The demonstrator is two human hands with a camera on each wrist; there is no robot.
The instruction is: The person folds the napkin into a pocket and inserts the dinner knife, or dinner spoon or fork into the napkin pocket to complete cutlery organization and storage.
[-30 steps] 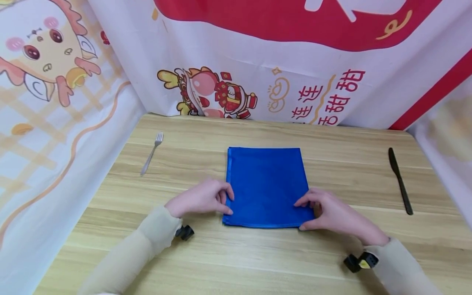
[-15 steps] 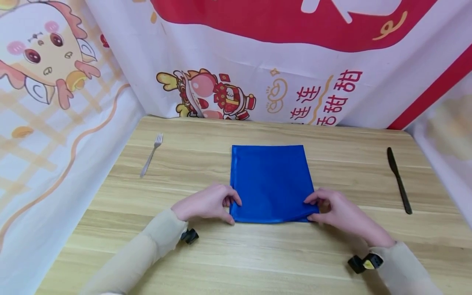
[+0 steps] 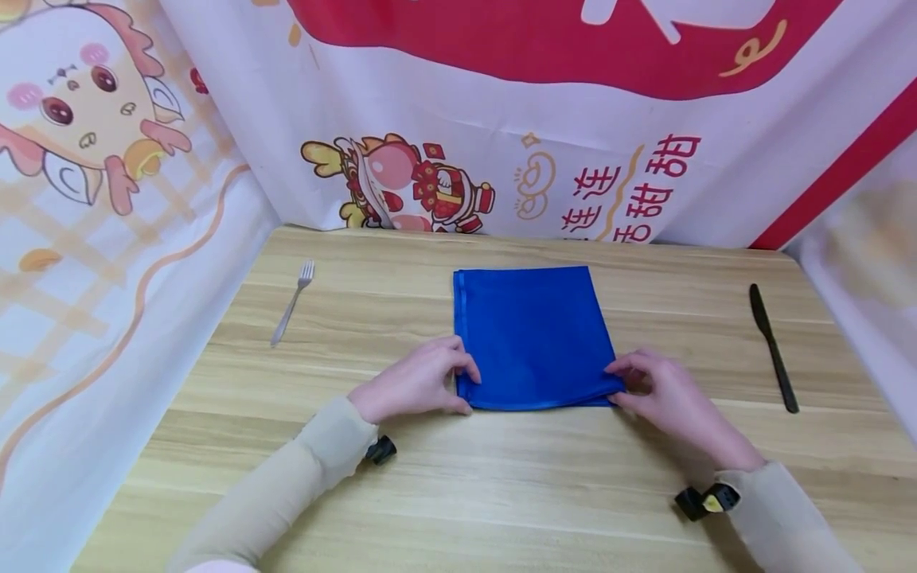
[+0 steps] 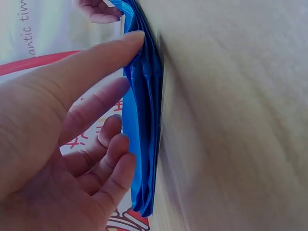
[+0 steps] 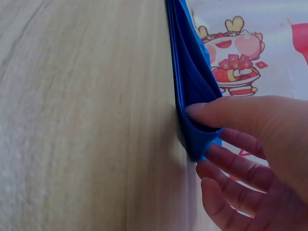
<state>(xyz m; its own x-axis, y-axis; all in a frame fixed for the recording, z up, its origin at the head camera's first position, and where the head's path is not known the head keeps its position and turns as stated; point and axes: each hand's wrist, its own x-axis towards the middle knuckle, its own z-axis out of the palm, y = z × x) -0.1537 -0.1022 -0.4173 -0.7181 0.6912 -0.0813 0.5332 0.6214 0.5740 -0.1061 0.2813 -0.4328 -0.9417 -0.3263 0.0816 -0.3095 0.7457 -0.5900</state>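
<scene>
Layered blue cloth [image 3: 533, 338] has slid forward, pinched by left hand [image 3: 418, 379] and right hand [image 3: 677, 398].

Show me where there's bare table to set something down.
The pale wooden table is bare between the silver-grey fork and folded blue cloth, between cloth and slim black knife, and on the cloth's near side. Crowded: the cloth's near corners, where the left hand and right hand are.
</scene>
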